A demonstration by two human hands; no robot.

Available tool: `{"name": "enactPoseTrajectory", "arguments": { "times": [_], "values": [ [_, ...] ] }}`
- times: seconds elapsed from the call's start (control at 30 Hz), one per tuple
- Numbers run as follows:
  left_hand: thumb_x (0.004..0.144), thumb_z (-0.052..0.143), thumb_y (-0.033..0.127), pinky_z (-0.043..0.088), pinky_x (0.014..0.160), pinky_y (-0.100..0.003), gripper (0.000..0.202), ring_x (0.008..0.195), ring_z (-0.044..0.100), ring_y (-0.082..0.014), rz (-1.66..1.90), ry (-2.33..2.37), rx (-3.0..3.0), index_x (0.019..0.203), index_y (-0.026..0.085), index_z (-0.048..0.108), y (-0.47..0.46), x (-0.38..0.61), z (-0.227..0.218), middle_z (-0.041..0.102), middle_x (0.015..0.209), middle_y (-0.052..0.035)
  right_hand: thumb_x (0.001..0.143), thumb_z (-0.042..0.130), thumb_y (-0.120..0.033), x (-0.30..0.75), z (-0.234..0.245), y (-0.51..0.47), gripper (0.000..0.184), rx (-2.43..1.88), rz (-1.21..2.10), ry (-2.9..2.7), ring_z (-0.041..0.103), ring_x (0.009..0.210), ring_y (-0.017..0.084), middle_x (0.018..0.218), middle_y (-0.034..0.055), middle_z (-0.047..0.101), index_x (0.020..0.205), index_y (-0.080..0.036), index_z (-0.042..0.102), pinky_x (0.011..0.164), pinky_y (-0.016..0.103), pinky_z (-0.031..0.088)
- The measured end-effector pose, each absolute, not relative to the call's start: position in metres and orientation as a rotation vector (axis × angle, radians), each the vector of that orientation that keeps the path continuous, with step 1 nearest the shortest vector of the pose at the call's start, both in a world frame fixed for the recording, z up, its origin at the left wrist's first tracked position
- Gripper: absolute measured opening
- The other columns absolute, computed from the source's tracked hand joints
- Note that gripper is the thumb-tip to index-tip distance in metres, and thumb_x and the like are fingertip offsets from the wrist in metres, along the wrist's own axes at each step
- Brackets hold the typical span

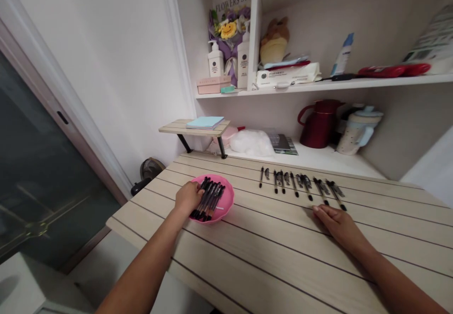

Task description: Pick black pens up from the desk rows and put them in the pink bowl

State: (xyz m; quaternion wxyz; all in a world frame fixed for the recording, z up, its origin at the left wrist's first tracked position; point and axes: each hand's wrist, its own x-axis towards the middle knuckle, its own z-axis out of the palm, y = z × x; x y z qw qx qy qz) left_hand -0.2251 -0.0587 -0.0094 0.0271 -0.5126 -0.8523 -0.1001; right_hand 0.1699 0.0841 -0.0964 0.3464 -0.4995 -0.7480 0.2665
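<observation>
Several black pens (pixel 212 197) lie side by side in a pink scalloped dish (pixel 228 200). My left hand (pixel 188 197) reaches over the dish's left rim, its fingers closed at the leftmost pen; part of the grip is hidden. Farther right, black pens (pixel 294 184) are set out in a spaced row, with small dark, shiny pieces (pixel 299 180) between them. My right hand (pixel 334 219) rests just in front of the row's right end, thumb and fingers pinched together. Whatever those fingertips hold, if anything, is too small to make out.
A small raised stand (pixel 173 126) carries light blue paper (pixel 205 122) at the table's back left. Behind the table are a white plastic bag (pixel 252 142), a dark red jug (pixel 319 124) and a pale tumbler (pixel 357 132). A shelf (pixel 354 82) with bottles runs above.
</observation>
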Motion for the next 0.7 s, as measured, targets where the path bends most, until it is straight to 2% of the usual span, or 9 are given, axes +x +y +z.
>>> {"name": "enactPoseTrajectory", "arguments": {
  "times": [0.17, 0.37, 0.53, 0.7],
  "values": [
    [0.082, 0.04, 0.037, 0.035, 0.059, -0.027, 0.028, 0.077, 0.058, -0.0196, -0.19, -2.581, -1.607, 0.087, 0.019, 0.061, -0.055, -0.225, -0.011, 0.061, 0.093, -0.0083, 0.075, 0.042, -0.055, 0.163, -0.087, 0.079, 0.043, -1.22, 0.753, -1.992, 0.041, 0.049, 0.014, 0.047, -0.0019, 0.046, 0.051, -0.02, 0.048, 0.05, 0.026, 0.032],
    [0.084, 0.035, 0.042, 0.035, 0.058, -0.026, 0.035, 0.074, 0.058, -0.0186, -0.178, -2.589, -1.629, 0.083, 0.018, 0.061, -0.056, -0.224, -0.004, 0.06, 0.087, -0.0079, 0.075, 0.044, -0.05, 0.176, -0.084, 0.091, 0.037, -1.271, 0.676, -1.864, 0.042, 0.047, 0.013, 0.045, -0.003, 0.045, 0.055, -0.02, 0.053, 0.049, 0.025, 0.031],
    [0.084, 0.036, 0.041, 0.038, 0.064, -0.027, 0.032, 0.079, 0.056, -0.0178, -0.434, -2.443, -1.714, 0.088, 0.021, 0.061, -0.053, -0.206, 0.005, 0.06, 0.091, -0.0058, 0.076, 0.042, -0.046, 0.212, -0.08, 0.126, 0.033, -1.734, 0.299, -1.767, 0.055, 0.057, 0.02, 0.059, 0.0062, 0.062, 0.07, -0.019, 0.06, 0.053, 0.029, 0.034],
    [0.084, 0.04, 0.033, 0.039, 0.077, -0.029, 0.025, 0.086, 0.054, -0.0184, -0.696, -2.175, -2.093, 0.083, 0.021, 0.061, -0.043, -0.144, 0.011, 0.06, 0.09, -0.0047, 0.074, 0.046, -0.04, 0.212, -0.079, 0.146, 0.03, -2.021, 0.23, -1.869, 0.062, 0.073, 0.027, 0.076, 0.0163, 0.067, 0.076, -0.016, 0.063, 0.058, 0.032, 0.038]
  ]
}}
